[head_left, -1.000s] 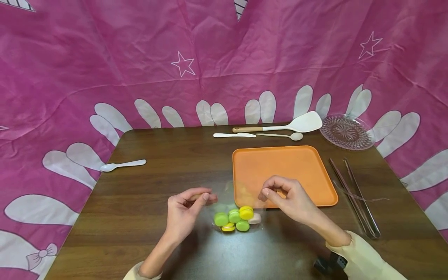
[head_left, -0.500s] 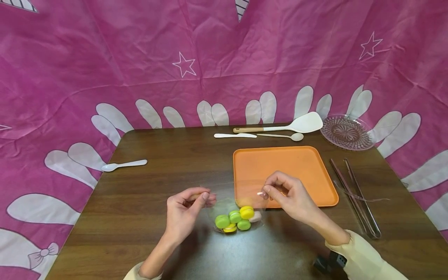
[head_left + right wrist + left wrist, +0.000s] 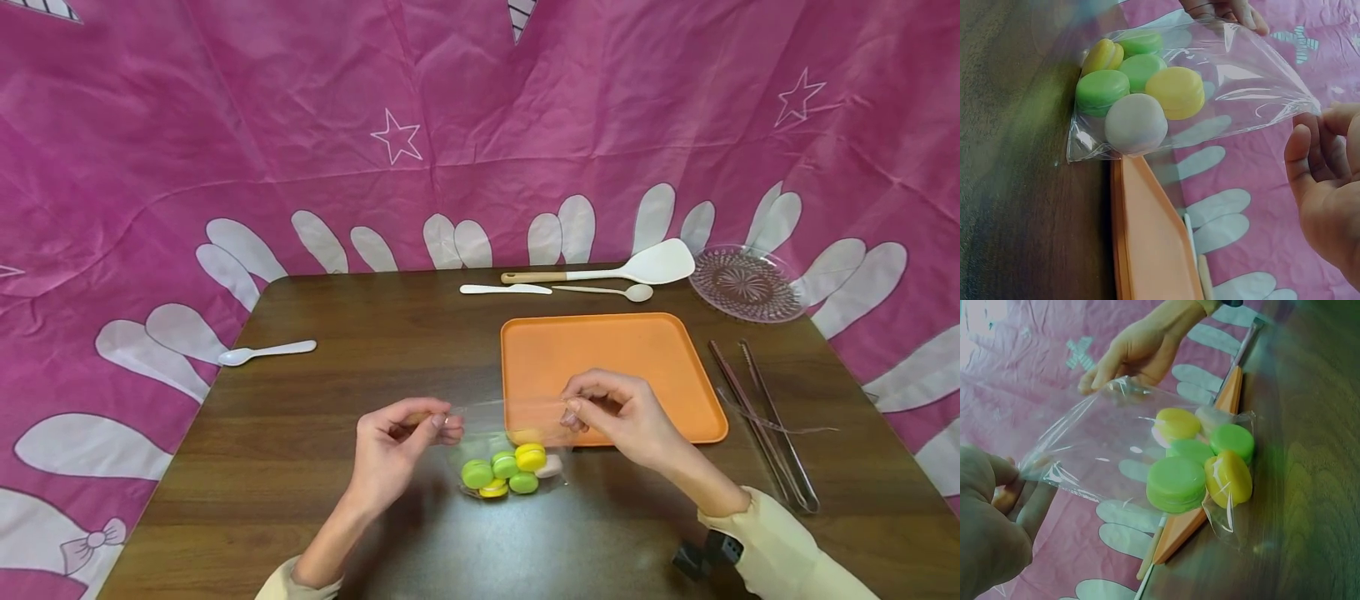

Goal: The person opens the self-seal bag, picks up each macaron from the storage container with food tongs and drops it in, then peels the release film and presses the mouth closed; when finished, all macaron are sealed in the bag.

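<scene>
Both hands hold a clear plastic bag by its upper corners, its mouth stretched between them. My left hand pinches the left corner between thumb and fingers; my right hand pinches the right one. At the bag's bottom lie several macarons: green ones, yellow ones and a pale whitish one. In the head view the bag is upright in front of the orange tray, overlapping its near left corner. Whether the bag's bottom touches the table cannot be told.
A white spatula, a knife and a pale spoon lie behind the tray. Right of it are metal tongs and a clear patterned plate. Another white spoon lies at the table's left. A pink cloth hangs behind.
My right hand has lifted slightly and then lowered a little, still pinching the bag. The bag's mouth looks stretched straighter between the hands. The macarons have barely shifted.
</scene>
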`<state>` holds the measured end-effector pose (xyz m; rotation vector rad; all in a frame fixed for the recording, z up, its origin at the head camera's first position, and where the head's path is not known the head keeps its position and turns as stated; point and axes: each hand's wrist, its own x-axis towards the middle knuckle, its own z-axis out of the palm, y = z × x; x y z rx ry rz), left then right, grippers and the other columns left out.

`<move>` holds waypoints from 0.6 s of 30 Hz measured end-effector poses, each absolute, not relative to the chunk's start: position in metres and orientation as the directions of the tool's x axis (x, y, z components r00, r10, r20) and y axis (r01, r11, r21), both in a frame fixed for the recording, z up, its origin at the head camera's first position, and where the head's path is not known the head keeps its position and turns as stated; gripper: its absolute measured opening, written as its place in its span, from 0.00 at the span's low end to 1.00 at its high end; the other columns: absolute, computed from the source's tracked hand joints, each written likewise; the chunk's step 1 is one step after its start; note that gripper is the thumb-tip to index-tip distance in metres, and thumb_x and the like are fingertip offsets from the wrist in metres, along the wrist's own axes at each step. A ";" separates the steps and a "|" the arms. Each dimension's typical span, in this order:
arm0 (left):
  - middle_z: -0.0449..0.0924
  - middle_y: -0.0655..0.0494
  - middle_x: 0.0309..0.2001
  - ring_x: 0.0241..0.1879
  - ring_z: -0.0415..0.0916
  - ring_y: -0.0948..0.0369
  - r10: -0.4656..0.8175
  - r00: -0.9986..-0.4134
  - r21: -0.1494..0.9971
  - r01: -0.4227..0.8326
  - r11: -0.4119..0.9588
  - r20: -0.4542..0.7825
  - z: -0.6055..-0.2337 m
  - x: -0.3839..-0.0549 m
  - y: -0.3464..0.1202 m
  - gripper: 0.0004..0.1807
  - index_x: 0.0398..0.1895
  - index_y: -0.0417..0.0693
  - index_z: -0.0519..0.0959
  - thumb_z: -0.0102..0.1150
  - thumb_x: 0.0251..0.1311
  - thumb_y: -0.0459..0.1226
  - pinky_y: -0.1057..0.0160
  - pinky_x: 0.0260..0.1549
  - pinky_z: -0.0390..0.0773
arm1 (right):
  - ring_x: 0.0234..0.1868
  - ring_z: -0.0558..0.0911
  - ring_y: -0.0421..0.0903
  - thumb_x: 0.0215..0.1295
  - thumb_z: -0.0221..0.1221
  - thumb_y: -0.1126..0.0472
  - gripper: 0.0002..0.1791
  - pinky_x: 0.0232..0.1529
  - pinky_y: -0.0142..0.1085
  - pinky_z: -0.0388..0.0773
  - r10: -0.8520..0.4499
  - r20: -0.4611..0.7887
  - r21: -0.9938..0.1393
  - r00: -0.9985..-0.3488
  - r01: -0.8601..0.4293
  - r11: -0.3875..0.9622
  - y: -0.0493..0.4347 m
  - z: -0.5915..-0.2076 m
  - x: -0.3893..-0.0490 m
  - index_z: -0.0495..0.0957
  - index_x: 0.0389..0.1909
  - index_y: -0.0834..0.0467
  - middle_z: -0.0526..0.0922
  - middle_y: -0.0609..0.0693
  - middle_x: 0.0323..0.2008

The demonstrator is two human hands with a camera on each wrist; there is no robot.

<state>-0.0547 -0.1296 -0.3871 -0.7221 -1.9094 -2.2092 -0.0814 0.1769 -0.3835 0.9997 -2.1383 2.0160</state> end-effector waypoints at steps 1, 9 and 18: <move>0.84 0.31 0.33 0.31 0.87 0.51 0.209 -0.873 0.893 0.405 -0.195 0.441 -0.388 -0.055 -0.130 0.06 0.40 0.20 0.77 0.54 0.61 0.16 0.47 0.32 0.83 | 0.28 0.82 0.47 0.66 0.56 0.80 0.09 0.29 0.36 0.83 -0.423 0.448 -0.881 -0.788 -0.470 -0.057 0.177 -0.384 -0.082 0.79 0.41 0.65 0.83 0.56 0.29; 0.85 0.35 0.32 0.30 0.86 0.55 0.227 -0.827 0.852 0.464 -0.241 0.514 -0.396 -0.061 -0.130 0.07 0.35 0.22 0.77 0.50 0.60 0.13 0.49 0.29 0.84 | 0.27 0.80 0.46 0.66 0.56 0.79 0.07 0.29 0.34 0.82 -0.438 0.449 -0.886 -0.779 -0.452 -0.104 0.179 -0.389 -0.083 0.79 0.39 0.67 0.82 0.56 0.29; 0.84 0.33 0.31 0.33 0.87 0.57 0.260 -0.791 0.832 0.514 -0.210 0.554 -0.396 -0.064 -0.132 0.10 0.32 0.27 0.76 0.48 0.59 0.12 0.54 0.32 0.85 | 0.28 0.81 0.47 0.62 0.58 0.82 0.13 0.30 0.35 0.83 -0.454 0.491 -0.850 -0.743 -0.524 -0.062 0.185 -0.390 -0.084 0.82 0.38 0.63 0.84 0.56 0.32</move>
